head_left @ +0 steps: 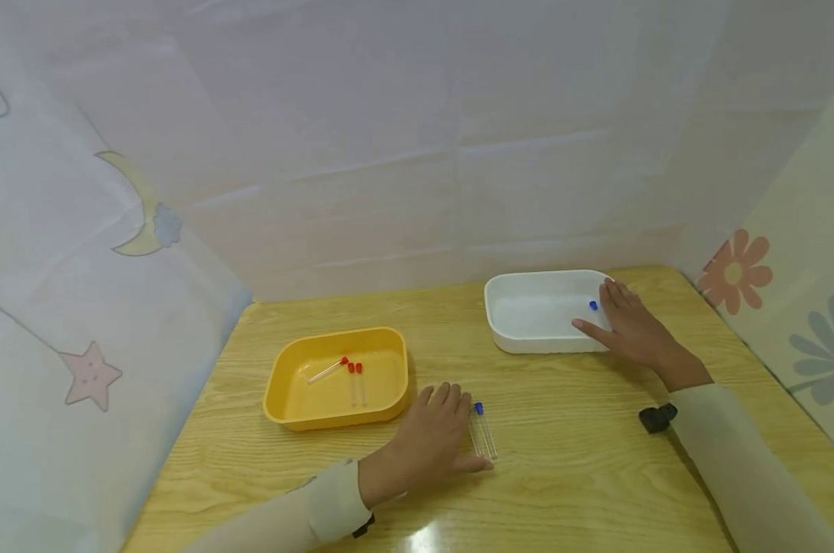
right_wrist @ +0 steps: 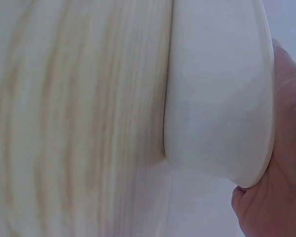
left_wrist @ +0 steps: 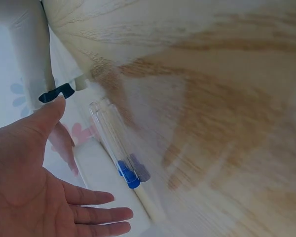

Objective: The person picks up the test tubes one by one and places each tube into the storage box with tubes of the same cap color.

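Observation:
My left hand [head_left: 431,434] is low over the table beside clear tubes with blue caps [head_left: 484,432]. Its fingers are extended and its palm holds nothing in the left wrist view, where the tubes [left_wrist: 113,140] lie beyond the thumb and fingers. In the head view the hand partly hides the tubes. My right hand [head_left: 631,326] is over the right end of the white tray [head_left: 527,346], fingers straight and thumb spread. A blue cap [head_left: 593,306] shows inside the tray between thumb and fingers; the rest of that tube cannot be made out.
A yellow tray [head_left: 275,399] left of my left hand holds red-capped tubes [head_left: 352,384]. The wooden table [head_left: 555,484] meets a patterned cloth wall [head_left: 389,153] at the back and sides. Black bands [head_left: 657,418] are at the wrists.

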### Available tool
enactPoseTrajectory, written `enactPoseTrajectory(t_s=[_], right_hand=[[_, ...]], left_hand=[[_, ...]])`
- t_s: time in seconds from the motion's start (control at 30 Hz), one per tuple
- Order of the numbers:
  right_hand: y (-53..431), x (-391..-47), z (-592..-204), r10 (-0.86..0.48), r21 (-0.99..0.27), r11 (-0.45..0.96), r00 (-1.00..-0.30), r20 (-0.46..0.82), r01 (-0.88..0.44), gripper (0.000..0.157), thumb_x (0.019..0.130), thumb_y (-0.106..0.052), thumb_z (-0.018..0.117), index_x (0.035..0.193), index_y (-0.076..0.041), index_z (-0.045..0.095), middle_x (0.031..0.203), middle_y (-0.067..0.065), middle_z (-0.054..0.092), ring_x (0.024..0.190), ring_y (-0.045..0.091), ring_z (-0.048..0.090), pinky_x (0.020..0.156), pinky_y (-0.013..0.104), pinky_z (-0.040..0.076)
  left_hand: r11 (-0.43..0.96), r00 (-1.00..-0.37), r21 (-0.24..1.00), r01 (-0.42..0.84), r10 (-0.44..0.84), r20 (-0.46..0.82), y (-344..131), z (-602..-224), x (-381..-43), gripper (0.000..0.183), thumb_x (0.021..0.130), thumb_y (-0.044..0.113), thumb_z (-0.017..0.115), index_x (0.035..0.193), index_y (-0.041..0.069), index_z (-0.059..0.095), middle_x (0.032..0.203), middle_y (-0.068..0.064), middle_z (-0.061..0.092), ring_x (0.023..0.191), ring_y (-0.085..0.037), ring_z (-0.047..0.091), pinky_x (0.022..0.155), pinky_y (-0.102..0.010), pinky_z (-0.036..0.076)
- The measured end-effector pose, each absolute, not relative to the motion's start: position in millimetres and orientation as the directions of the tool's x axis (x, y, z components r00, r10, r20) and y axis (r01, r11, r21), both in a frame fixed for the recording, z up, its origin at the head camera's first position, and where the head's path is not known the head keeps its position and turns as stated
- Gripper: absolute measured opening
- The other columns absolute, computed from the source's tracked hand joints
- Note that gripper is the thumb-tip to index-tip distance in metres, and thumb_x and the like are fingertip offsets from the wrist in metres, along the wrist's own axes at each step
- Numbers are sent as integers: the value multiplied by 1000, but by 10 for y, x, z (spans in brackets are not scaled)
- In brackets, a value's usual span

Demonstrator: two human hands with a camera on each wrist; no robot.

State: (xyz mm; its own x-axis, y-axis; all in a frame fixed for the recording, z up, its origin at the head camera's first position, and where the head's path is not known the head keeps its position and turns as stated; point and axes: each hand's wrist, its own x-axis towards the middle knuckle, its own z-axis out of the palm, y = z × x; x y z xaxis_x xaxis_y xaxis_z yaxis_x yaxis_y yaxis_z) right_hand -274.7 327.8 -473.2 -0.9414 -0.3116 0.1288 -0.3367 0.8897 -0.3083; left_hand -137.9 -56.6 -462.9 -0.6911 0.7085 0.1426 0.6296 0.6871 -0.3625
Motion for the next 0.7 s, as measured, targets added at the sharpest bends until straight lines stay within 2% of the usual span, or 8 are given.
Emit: enactPoseTrajectory(t_s=[0.3, 0.5, 0.7], right_hand=[[3270, -2732, -4705, -310, -322, 887, -944, 116, -331, 96, 94, -59, 41, 146, 7, -5, 153, 16, -19, 141, 37, -11, 110, 52, -9], [3260, -2729, -4694, -312, -323, 885, -942, 127, -337, 96, 93, -58, 43, 146, 9, -2, 153, 20, -16, 141, 37, -11, 111, 53, -7], [3266, -2727, -4696, -310, -326, 887, -945, 109, -328, 97, 93, -60, 42, 146, 7, -4, 153, 17, -19, 141, 36, -13, 110, 53, -8]], left_hand=[[703, -716, -334, 628, 690, 107, -541, -4645, -1393, 101, 73, 88, 30, 123, 5, 56, 110, -8, 57, 105, -23, 54, 97, -41, 41], [702, -719, -346, 622, 688, 103, -534, -4640, -1396, 99, 71, 88, 34, 119, 5, 57, 103, -6, 57, 100, -21, 54, 94, -36, 41], [706, -726, -336, 623, 682, 87, -530, -4641, -1387, 98, 72, 87, 35, 120, 4, 57, 102, -6, 57, 98, -20, 53, 94, -34, 41]])
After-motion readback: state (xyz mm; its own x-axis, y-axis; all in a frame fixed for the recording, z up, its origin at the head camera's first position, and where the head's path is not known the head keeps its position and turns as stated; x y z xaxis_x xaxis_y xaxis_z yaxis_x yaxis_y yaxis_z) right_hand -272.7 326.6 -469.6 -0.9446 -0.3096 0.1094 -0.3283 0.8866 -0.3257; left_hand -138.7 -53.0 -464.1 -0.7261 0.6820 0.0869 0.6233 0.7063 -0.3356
